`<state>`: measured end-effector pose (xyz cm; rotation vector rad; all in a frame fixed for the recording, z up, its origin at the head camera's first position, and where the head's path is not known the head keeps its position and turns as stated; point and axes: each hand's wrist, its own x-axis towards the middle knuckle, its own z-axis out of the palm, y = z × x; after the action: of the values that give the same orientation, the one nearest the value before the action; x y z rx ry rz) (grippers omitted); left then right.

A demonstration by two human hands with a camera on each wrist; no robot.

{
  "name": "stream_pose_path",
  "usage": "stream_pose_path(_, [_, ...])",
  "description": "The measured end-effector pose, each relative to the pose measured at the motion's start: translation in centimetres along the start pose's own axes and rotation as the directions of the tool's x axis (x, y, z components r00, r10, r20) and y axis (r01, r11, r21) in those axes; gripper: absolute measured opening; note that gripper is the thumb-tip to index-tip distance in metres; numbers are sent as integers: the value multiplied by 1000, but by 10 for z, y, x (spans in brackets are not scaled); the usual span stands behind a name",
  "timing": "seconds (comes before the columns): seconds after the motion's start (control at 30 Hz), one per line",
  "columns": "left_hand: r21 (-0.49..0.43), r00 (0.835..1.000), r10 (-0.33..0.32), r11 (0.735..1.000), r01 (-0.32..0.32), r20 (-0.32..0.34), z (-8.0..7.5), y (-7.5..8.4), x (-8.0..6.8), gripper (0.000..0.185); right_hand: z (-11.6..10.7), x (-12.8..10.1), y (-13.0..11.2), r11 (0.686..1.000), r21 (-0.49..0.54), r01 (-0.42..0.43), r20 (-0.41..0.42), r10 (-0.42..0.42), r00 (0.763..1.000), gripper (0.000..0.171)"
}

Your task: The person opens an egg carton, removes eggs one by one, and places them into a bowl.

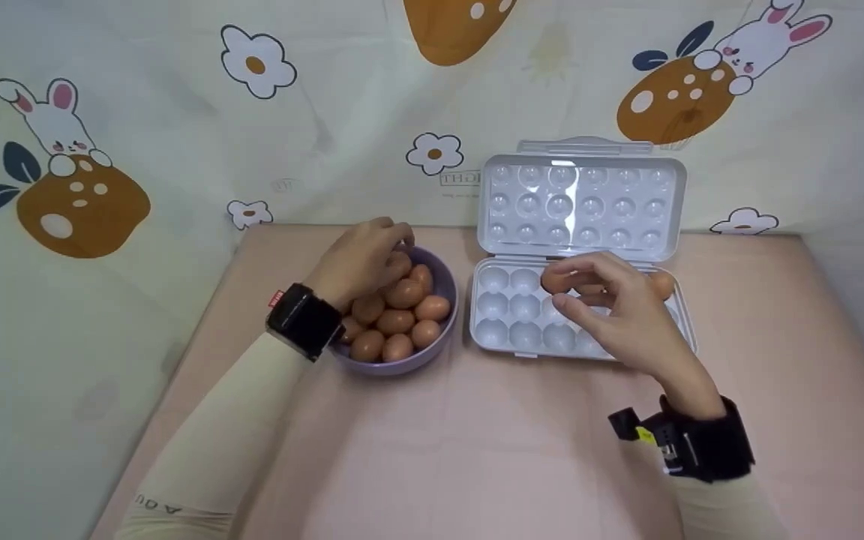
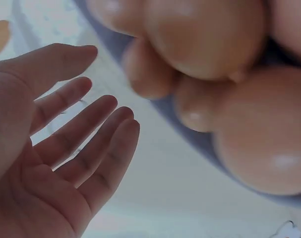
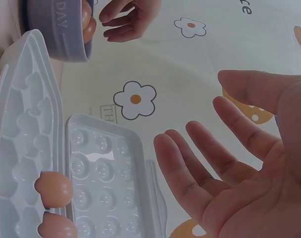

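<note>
My left hand (image 1: 369, 253) hovers over a purple bowl (image 1: 445, 327) piled with several brown eggs (image 1: 402, 294). In the left wrist view that hand (image 2: 71, 144) is open, fingers loosely spread and holding nothing, just beside the eggs (image 2: 210, 34). My right hand (image 1: 610, 306) is above an open clear egg tray (image 1: 498, 316). Its fingers (image 3: 210, 163) are straight and hold nothing. Two eggs sit in the tray's back row, one (image 1: 554, 281) by my fingertips and another (image 1: 662, 285) partly hidden behind the hand.
The tray's lid (image 1: 582, 201) stands open against a cartoon-print cloth backdrop (image 1: 177, 135). Bowl and tray rest side by side on a pink table (image 1: 477, 450). Black wrist cameras are strapped to both arms.
</note>
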<state>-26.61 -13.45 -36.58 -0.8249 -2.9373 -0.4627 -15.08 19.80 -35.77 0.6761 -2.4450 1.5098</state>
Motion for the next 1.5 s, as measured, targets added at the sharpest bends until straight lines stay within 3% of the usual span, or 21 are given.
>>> stream_pose_path(0.27, [-102,991,58,992,-70,-121,-2,37,-9,34,-10,-1,-19,992,-122,-33,-66,26,998,32])
stream_pose_path(0.37, [-98,983,88,990,-105,-162,1,50,-13,35,-14,-2,-9,989,-144,-44,-81,33,996,34])
stream_pose_path(0.57, [-84,972,96,990,-116,-215,12,71,-17,39,-21,-2,19,981,-189,-33,-93,15,996,36])
stream_pose_path(0.7, [-94,964,107,987,-133,-243,22,80,-16,40,-22,-3,25,973,-229,-25,-85,6,996,37])
stream_pose_path(1.03, [-105,963,47,991,-77,-266,42,89,-22,53,-23,-2,30,946,-322,15,-56,-35,998,43])
stream_pose_path(1.5, [-66,973,25,997,-41,-230,52,90,-25,62,-26,-5,35,907,-420,-40,-52,21,998,51])
